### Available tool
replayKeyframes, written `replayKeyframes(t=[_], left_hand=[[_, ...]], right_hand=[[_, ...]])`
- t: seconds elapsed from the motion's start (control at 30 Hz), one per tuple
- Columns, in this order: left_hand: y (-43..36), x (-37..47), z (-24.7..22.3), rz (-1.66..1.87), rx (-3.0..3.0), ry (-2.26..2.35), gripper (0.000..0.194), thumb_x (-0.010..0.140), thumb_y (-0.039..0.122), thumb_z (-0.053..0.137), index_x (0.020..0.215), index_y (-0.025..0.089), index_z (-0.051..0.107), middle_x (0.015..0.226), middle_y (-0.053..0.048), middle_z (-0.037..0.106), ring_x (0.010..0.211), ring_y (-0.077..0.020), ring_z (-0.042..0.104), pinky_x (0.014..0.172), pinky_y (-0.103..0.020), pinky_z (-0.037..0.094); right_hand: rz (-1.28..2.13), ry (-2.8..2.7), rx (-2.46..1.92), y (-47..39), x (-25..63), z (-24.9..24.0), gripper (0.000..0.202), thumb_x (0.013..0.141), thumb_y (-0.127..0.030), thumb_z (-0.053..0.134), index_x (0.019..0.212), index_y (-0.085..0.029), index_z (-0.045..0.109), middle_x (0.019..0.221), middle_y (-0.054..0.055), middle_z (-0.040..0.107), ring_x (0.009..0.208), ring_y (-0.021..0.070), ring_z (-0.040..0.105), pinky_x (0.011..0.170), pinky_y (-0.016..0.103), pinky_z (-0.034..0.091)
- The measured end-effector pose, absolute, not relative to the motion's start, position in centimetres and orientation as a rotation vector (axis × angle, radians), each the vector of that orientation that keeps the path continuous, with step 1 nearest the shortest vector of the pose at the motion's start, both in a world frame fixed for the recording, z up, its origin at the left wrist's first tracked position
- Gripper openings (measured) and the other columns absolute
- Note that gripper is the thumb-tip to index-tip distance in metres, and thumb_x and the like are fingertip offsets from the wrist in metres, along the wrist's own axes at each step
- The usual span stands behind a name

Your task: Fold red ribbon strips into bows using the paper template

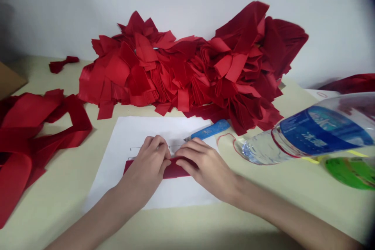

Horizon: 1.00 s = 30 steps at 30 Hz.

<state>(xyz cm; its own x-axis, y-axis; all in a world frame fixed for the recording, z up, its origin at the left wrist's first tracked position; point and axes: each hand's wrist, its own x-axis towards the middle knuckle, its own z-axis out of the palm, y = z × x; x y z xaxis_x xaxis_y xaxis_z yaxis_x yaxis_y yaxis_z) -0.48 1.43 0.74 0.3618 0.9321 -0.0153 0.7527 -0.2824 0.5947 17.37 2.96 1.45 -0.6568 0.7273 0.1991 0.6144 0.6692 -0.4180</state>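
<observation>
A dark red fabric strip (176, 171) lies crosswise on a white paper sheet (117, 187) marked with thin printed lines. My left hand (150, 162) has its fingers curled and pinches the strip's upper edge near the middle. Close beside it, my right hand (205, 166) grips the same strip with thumb and bent fingers. The two hands' fingertips are a small gap apart. Just above my right hand, a blue box cutter (212, 129) rests on the paper, its tip pointing left.
Behind the paper rises a large heap of cut red fabric pieces (181, 70). Long red ribbon (73, 125) lies loosely at left. To the right are a tilted water bottle (316, 133), a red thread loop and a green item (350, 172). A cardboard edge (10, 80) shows at far left.
</observation>
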Motion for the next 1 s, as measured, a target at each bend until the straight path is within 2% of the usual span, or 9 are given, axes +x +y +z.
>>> replayKeyframes(t=[0.2, 0.4, 0.57, 0.63, 0.8, 0.9, 1.0], left_hand=[[1.0, -0.7, 0.7, 0.478, 2.164, 1.413, 0.020, 0.086, 0.007, 0.038, 0.073, 0.020, 0.046, 0.084, -0.001, 0.053, 0.086, -0.0194, 0.047, 0.073, -0.038, 0.045], [1.1, -1.5, 0.1, 0.551, 2.213, 1.383, 0.012, 0.085, 0.015, 0.048, 0.093, 0.022, 0.054, 0.090, -0.001, 0.060, 0.089, -0.0209, 0.051, 0.078, -0.041, 0.042], [0.9, -1.7, 0.0, 0.512, 2.249, 1.365, 0.015, 0.086, 0.015, 0.047, 0.079, 0.021, 0.059, 0.081, -0.001, 0.061, 0.082, -0.0199, 0.052, 0.073, -0.039, 0.043], [0.8, -1.6, 0.1, 0.519, 2.258, 1.366, 0.019, 0.087, 0.014, 0.045, 0.079, 0.021, 0.060, 0.081, -0.001, 0.062, 0.081, -0.0193, 0.052, 0.073, -0.039, 0.044], [1.5, -2.5, 0.8, 0.630, 2.298, 1.390, 0.020, 0.089, 0.015, 0.044, 0.079, 0.020, 0.061, 0.081, -0.002, 0.062, 0.079, -0.0182, 0.053, 0.068, -0.034, 0.047], [1.4, -3.6, 1.4, 0.828, 2.459, 1.454, 0.016, 0.087, 0.014, 0.046, 0.090, 0.020, 0.061, 0.087, -0.004, 0.063, 0.084, -0.0197, 0.055, 0.071, -0.035, 0.049], [0.1, -4.5, 1.1, 0.943, 2.748, 1.397, 0.030, 0.085, 0.008, 0.044, 0.108, 0.024, 0.056, 0.097, -0.005, 0.064, 0.097, -0.0235, 0.056, 0.080, -0.041, 0.048]], right_hand=[[0.438, -2.586, -1.041, 3.2, 16.6, 0.6, 0.017, 0.088, -0.017, 0.050, 0.079, -0.016, 0.065, 0.077, 0.003, 0.061, 0.081, 0.0161, 0.052, 0.082, 0.033, 0.043], [0.377, -2.588, -1.026, 3.0, 16.7, 0.4, 0.019, 0.089, -0.017, 0.048, 0.079, -0.015, 0.064, 0.078, 0.004, 0.060, 0.079, 0.0162, 0.051, 0.080, 0.032, 0.043], [0.412, -2.601, -1.002, 3.2, 17.0, 1.1, 0.015, 0.088, -0.019, 0.049, 0.081, -0.015, 0.062, 0.079, 0.004, 0.060, 0.081, 0.0165, 0.051, 0.079, 0.032, 0.043], [0.487, -2.613, -1.014, 3.4, 17.2, 1.5, 0.008, 0.085, -0.023, 0.056, 0.085, -0.016, 0.061, 0.082, 0.003, 0.062, 0.082, 0.0163, 0.052, 0.080, 0.032, 0.043], [0.585, -2.622, -1.080, 4.0, 18.3, 2.8, 0.010, 0.081, -0.027, 0.062, 0.085, -0.018, 0.061, 0.080, 0.000, 0.063, 0.079, 0.0144, 0.056, 0.082, 0.031, 0.042], [0.463, -2.579, -1.106, 4.0, 19.3, 3.7, 0.014, 0.080, -0.029, 0.063, 0.088, -0.018, 0.061, 0.080, 0.002, 0.062, 0.077, 0.0158, 0.056, 0.074, 0.030, 0.044], [0.196, -2.482, -1.070, 3.4, 20.4, 4.1, 0.008, 0.085, -0.020, 0.054, 0.089, -0.018, 0.061, 0.085, 0.005, 0.062, 0.082, 0.0185, 0.055, 0.073, 0.033, 0.045]])
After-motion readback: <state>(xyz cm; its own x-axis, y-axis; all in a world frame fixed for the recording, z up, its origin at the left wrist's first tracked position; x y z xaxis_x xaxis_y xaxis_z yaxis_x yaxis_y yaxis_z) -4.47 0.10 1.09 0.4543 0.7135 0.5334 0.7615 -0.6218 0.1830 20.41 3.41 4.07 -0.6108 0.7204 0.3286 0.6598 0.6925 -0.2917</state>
